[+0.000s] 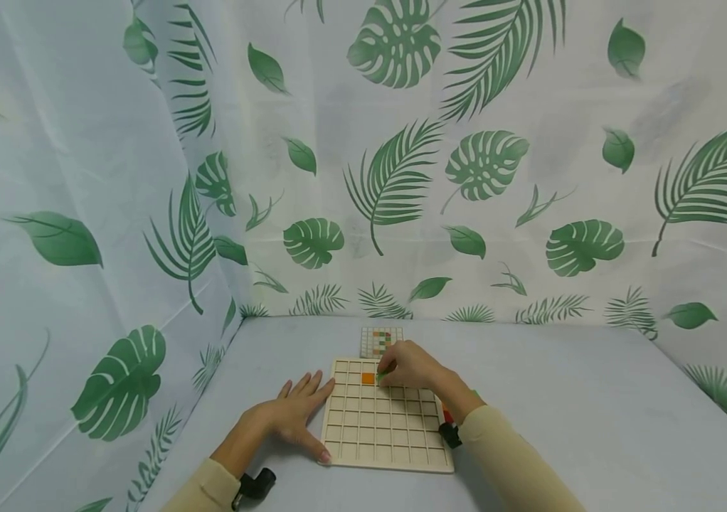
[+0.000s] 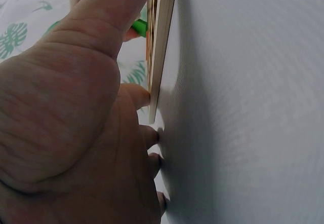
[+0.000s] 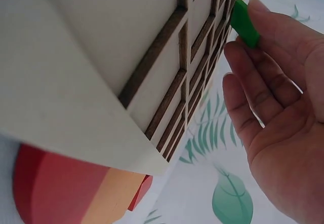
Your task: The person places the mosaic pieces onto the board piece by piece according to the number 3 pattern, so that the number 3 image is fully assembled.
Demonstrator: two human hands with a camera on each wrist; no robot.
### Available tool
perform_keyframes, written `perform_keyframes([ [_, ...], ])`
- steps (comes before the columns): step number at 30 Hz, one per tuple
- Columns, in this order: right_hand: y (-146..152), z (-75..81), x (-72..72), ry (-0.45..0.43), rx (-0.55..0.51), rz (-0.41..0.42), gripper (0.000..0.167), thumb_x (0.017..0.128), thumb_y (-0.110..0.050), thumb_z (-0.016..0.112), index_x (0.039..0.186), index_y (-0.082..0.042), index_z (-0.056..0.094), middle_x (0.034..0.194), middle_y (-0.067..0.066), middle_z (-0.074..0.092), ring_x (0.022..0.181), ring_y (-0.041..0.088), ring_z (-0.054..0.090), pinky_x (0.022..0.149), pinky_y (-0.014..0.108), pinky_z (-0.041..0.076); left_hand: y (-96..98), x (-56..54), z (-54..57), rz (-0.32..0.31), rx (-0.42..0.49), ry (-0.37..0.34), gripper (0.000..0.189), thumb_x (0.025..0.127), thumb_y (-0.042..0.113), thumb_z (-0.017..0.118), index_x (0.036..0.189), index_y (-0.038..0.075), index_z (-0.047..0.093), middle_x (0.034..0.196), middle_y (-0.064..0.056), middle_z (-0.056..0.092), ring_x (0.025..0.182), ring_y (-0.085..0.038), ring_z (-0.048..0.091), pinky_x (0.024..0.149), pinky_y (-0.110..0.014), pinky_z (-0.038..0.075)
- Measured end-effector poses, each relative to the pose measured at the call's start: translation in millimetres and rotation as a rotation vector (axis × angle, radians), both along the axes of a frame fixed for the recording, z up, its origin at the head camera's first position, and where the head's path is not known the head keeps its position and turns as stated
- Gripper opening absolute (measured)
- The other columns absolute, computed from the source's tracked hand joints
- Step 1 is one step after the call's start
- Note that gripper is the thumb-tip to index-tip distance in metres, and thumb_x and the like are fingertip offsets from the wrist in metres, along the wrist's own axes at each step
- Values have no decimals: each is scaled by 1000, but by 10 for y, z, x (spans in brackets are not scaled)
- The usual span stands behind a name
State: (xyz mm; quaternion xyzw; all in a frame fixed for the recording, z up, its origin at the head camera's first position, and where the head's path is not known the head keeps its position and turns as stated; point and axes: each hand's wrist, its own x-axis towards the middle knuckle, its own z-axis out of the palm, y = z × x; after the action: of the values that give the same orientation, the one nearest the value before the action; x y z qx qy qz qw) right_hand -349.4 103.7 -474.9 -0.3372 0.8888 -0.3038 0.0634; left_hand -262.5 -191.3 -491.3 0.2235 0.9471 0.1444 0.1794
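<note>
A wooden grid board [image 1: 376, 425] lies on the table, with an orange square tile [image 1: 368, 378] in a cell of its far row. My left hand [image 1: 292, 414] rests spread at the board's left side, thumb by the near left corner and index finger at the edge. Between thumb and fingertips my right hand [image 1: 411, 364] pinches a green tile [image 3: 245, 24]. It holds the tile over the far row, just right of the orange one. In the right wrist view the tile is tilted, close to the grid face.
Beyond the board's far edge lies a small pattern card [image 1: 372, 343] with a grid of coloured squares. Red and orange pieces [image 3: 66, 183] sit beside the board's right edge, partly hidden by the right forearm in the head view. A leaf-print curtain [image 1: 402, 178] hangs behind.
</note>
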Motion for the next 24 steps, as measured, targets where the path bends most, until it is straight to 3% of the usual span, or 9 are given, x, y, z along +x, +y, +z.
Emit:
perform_keyframes([
  [16,-11,-3,11,40,39,-3,15,84,-10,87,99,-8,82,93,2,78,78,9,65,70,28,57,-35,-16,-25,-15,3,8,140,64,78,84,169,20,12,176,-17,3,163,-39,0,128,-66,3],
  [24,-82,-1,2,8,60,-19,17,82,-6,87,98,-7,82,89,3,78,74,9,65,68,29,57,-37,7,-10,-18,13,6,138,66,75,85,169,19,11,176,-18,3,163,-40,0,128,-66,4],
])
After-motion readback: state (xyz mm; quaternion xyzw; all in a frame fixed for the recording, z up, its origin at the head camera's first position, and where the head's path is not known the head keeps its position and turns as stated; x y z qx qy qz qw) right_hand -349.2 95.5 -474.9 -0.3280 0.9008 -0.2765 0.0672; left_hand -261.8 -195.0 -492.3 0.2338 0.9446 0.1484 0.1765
